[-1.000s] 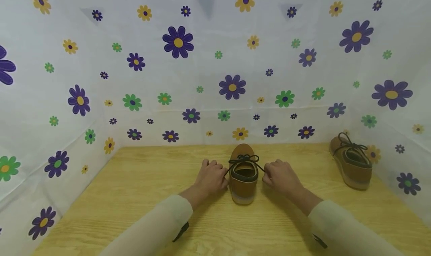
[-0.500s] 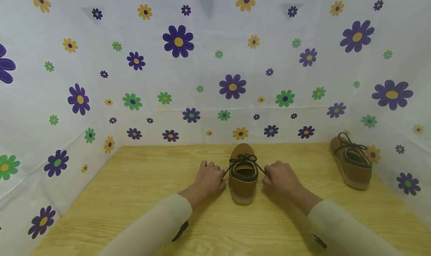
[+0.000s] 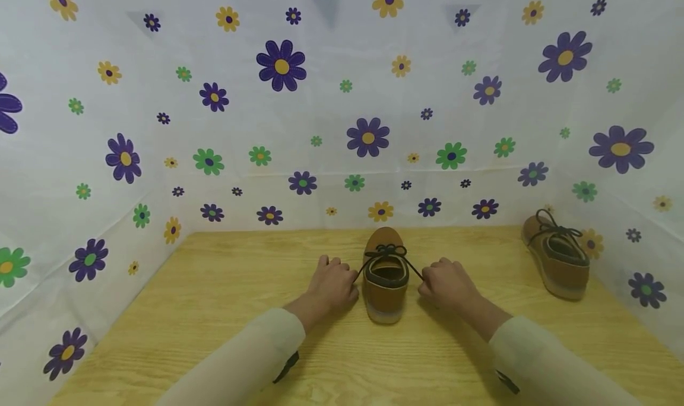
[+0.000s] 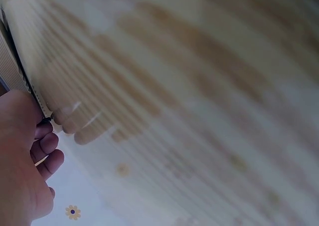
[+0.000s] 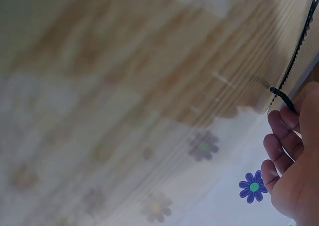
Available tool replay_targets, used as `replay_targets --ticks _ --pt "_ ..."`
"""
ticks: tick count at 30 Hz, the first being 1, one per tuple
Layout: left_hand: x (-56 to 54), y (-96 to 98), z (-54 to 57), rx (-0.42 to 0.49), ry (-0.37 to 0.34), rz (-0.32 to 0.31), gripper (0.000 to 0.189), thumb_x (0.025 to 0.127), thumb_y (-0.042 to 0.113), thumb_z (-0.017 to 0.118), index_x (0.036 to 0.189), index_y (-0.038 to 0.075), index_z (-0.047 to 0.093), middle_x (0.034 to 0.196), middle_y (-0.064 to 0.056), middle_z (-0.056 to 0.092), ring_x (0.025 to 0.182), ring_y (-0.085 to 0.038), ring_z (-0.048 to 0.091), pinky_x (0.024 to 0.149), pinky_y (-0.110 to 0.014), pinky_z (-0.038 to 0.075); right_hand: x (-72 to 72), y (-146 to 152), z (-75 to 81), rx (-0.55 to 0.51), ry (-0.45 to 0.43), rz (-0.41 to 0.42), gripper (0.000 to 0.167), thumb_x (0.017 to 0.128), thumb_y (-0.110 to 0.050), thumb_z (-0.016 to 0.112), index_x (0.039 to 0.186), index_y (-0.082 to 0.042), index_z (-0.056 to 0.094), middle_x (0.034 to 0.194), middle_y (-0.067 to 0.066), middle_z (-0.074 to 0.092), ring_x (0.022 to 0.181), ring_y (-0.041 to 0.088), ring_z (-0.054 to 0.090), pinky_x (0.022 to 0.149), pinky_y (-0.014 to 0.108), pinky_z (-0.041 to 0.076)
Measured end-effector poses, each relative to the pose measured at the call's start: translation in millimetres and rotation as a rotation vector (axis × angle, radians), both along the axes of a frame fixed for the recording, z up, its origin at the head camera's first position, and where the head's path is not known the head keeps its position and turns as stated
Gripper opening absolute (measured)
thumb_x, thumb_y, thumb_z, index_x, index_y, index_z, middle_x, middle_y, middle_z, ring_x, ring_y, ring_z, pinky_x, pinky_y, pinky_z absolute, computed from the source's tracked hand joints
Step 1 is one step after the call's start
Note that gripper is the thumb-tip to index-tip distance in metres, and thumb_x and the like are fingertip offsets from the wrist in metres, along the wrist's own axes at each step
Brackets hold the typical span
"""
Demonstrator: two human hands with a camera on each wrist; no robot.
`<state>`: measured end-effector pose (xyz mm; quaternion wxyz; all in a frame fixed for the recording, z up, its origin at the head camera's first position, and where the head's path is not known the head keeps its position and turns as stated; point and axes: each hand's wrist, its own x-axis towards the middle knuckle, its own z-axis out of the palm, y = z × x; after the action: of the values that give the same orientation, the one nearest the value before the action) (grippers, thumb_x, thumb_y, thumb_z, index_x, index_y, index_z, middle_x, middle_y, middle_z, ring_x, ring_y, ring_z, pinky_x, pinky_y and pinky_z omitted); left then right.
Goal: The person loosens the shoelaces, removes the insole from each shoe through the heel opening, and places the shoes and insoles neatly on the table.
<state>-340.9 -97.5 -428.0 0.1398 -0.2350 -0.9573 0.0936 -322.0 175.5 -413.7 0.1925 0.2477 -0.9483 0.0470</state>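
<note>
A brown shoe (image 3: 386, 304) with a dark collar stands at mid-table, toe toward the back wall. Its dark laces form a bow (image 3: 386, 250) with small loops. On the shoe's left, my left hand (image 3: 331, 284) pinches one lace end, whose dark tip (image 4: 46, 119) pokes out by the fingers in the left wrist view. Across from it, my right hand (image 3: 449, 282) pinches the other lace end (image 5: 282, 97). Both laces run taut from the bow down to the hands. The shoe's pale sole (image 5: 303, 56) shows at the edge of the right wrist view.
A second brown shoe (image 3: 569, 278), its lace tied in a bow, stands at the back right corner of the wooden table (image 3: 240, 275). A white cloth with printed flowers (image 3: 320, 109) surrounds the table at the back and both sides.
The bow's loops have shrunk, the right one most clearly. My left hand has shifted slightly left and my right hand slightly right, each drawing out its lace end. The shoe stays in place.
</note>
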Motion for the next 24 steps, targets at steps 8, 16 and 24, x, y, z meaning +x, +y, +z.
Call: replay_targets --ticks 8,16,24 --pt "2.0 1.0 1.2 -0.023 0.0 0.008 0.021 0.092 0.035 0.058 0.094 0.019 0.071 0.085 0.003 0.065 0.075 -0.019 0.045 0.08 -0.04 0.032 -0.8 0.0 -1.8 0.012 -0.027 -0.008 0.026 0.081 -0.019 0.06 0.06 -0.017 0.044 0.059 -0.004 0.044 0.061 0.017 0.041 0.058 0.034 0.037" --pt "4.9 1.6 4.2 -0.043 -0.036 0.026 0.021 0.093 0.037 0.059 0.095 0.02 0.072 0.085 0.003 0.064 0.076 -0.019 0.045 0.082 -0.041 0.032 0.6 -2.0 -0.9 0.04 -0.043 -0.017 0.028 0.082 -0.02 0.062 0.059 -0.015 0.046 0.062 -0.003 0.045 0.062 0.018 0.042 0.058 0.035 0.037" --pt "4.2 0.3 2.6 -0.031 -0.045 0.016 0.022 0.093 0.036 0.057 0.094 0.019 0.072 0.084 0.003 0.063 0.076 -0.019 0.044 0.083 -0.042 0.031 2.8 -2.1 -1.0 0.101 -0.106 -0.058 0.029 0.082 -0.022 0.06 0.056 -0.013 0.05 0.068 0.001 0.048 0.067 0.021 0.044 0.062 0.039 0.039"
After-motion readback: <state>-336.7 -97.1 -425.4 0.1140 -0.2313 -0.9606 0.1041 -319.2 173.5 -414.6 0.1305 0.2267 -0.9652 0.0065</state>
